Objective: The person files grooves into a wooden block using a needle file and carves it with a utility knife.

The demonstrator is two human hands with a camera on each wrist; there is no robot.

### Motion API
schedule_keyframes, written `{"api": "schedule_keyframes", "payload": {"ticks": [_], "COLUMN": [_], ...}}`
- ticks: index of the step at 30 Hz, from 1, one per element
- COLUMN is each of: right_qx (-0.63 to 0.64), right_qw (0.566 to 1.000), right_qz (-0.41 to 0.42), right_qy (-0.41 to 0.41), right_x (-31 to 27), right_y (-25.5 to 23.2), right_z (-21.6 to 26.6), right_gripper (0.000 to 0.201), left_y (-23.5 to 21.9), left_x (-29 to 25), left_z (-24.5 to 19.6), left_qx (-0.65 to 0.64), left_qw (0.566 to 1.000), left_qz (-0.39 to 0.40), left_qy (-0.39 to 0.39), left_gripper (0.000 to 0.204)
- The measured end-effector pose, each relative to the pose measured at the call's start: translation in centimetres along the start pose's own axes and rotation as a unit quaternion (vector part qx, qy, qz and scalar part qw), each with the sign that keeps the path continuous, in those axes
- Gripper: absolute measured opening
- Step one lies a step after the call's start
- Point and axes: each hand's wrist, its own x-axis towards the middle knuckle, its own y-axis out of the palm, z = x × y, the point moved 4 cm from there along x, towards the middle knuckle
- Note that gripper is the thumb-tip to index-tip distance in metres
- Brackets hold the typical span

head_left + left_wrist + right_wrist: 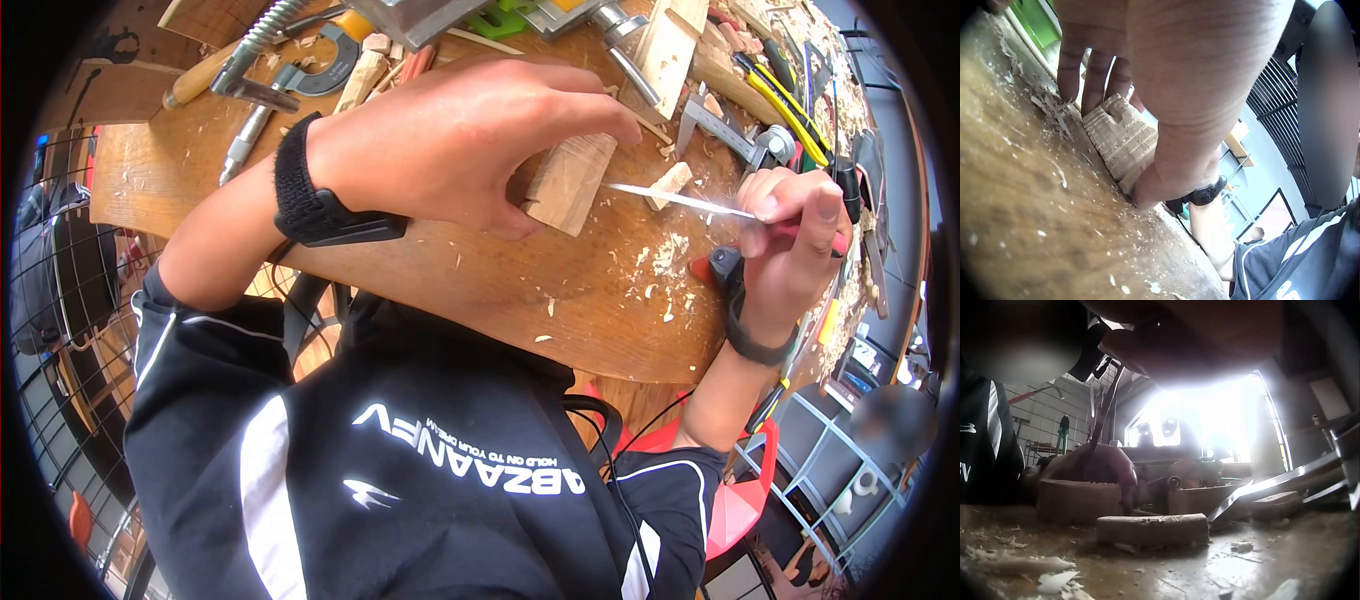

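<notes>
Flagged: slip risk at the hand-held workpiece

Found a pale-brown rectangular wooden block point(574, 188) on the brown wooden table point(440, 265), gripped between thumb and fingers of the left hand point(480, 140). Noted a slim silver blade with red handle point(695, 202) in the right hand's point(795, 225) curled grip, aimed at the block; cannot confirm contact. Could skid off the block into the holding thumb if overpushed.

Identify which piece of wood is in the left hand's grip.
It's the wide, notched block, held between the left hand's thumb and fingers; in the head view, the smaller piece to its right lies loose on the bench.
</notes>
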Motion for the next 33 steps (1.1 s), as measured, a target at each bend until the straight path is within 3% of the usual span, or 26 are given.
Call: {"api": "schedule_keyframes", "payload": {"ticks": [5,9,11,20,24,33], "right_qx": [-0.052,-0.025,0.004,-0.065,-0.091,-0.083], "right_qw": [0.998,1.0,1.0,0.994,0.993,0.992], "right_qz": [0.004,-0.01,0.011,0.086,0.074,0.094], "right_qy": [0.028,-0.002,-0.019,-0.009,0.006,0.015], "right_x": [-0.1,0.1,0.0,0.1,0.1,0.1], "right_y": [0.4,-0.3,0.1,2.2,1.9,2.2], "right_z": [-0.1,-0.4,-0.4,0.0,0.2,0.1], "right_gripper": [0.05,0.051,0.05,0.031,0.03,0.03], "left_y": [0.0,0.1,0.0,-0.1,0.2,-0.1], "left_x": [0.1,0.0,0.0,0.1,0.0,0.1], "left_z": [0.0,0.2,0.1,-0.2,0.1,-0.3], "left_qx": [0.01,0.009,0.02,0.004,0.024,-0.002], "left_qw": [1.0,1.0,1.0,1.0,0.999,1.0], "left_qz": [-0.001,0.009,-0.013,0.003,-0.015,0.009], "left_qy": [0.001,-0.02,0.014,-0.015,0.017,-0.017], "left_gripper": [0.085,0.085,0.085,0.085,0.085,0.084]}}
